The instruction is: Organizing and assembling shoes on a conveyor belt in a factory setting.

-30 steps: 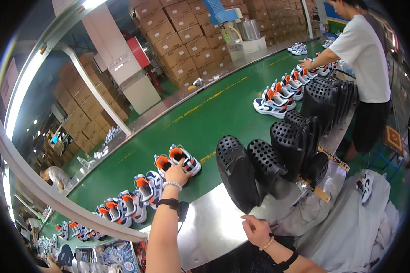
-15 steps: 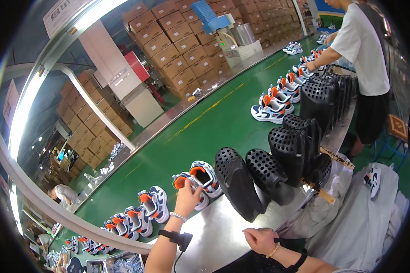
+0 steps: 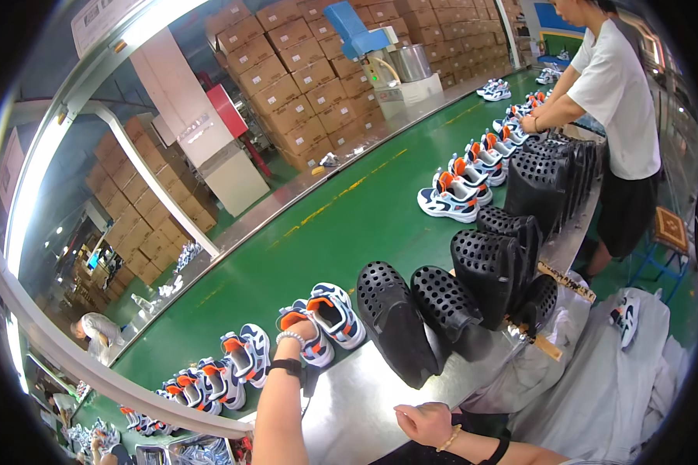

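Note:
My left hand point(image 3: 304, 331) reaches into the opening of a white, navy and orange sneaker point(image 3: 318, 355) on the green belt; its fingers are hidden inside the shoe. Touching that shoe on the right is a matching sneaker point(image 3: 338, 314), its dark opening facing up. My right hand point(image 3: 425, 424) is curled closed above the shiny metal ledge point(image 3: 364, 391), and nothing shows in it. Between the hands and the far row stand black perforated shoe covers point(image 3: 399, 325), with a second black cover point(image 3: 448, 310) beside them.
More sneakers point(image 3: 248, 353) line the belt point(image 3: 310, 240) to my left. Another row point(image 3: 451, 198) runs far right, where a co-worker point(image 3: 616, 101) handles shoes. A pale frame bar point(image 3: 116, 380) crosses near my left arm. Grey cloth point(image 3: 589, 387) carrying one sneaker point(image 3: 627, 319) lies at right.
My left hand has moved forward and deeper into the sneaker's opening. My right hand stays curled. The co-worker now has both hands together at the shoe row. The whole view has shifted slightly.

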{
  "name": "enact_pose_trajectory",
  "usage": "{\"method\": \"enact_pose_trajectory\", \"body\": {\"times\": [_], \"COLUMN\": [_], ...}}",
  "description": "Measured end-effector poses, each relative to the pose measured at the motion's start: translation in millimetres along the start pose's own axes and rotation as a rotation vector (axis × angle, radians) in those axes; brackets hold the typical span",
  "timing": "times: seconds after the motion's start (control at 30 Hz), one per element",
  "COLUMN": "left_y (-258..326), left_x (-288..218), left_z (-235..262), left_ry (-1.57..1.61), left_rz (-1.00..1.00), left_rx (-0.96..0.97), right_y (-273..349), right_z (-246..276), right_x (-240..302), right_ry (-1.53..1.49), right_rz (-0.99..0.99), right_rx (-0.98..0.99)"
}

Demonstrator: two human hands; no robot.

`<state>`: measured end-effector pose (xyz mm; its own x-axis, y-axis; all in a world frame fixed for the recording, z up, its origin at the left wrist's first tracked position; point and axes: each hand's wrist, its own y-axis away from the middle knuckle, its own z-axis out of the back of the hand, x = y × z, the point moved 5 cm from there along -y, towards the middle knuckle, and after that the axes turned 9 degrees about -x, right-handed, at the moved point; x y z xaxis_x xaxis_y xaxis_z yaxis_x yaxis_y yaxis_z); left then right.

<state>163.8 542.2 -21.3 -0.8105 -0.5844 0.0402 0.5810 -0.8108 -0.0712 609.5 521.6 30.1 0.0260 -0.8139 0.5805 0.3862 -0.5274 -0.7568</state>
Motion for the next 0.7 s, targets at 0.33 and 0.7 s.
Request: {"method": "enact_pose_trajectory", "body": {"times": [0.33,0.7], "left_y": [8,37], "left_x": [-73,-74], "left_z": [47,47], "left_ry": [-0.027,-0.226], "left_rz": [-0.024,-0.262], "left_rx": [0.013,0.266], "right_y": [3,10], "right_z": [3,3], "right_x": [-6,-13], "right_ry": [0.05,0.093], "right_rz": [0.039,0.012], "right_rx": [-0.047,-0.041]}}
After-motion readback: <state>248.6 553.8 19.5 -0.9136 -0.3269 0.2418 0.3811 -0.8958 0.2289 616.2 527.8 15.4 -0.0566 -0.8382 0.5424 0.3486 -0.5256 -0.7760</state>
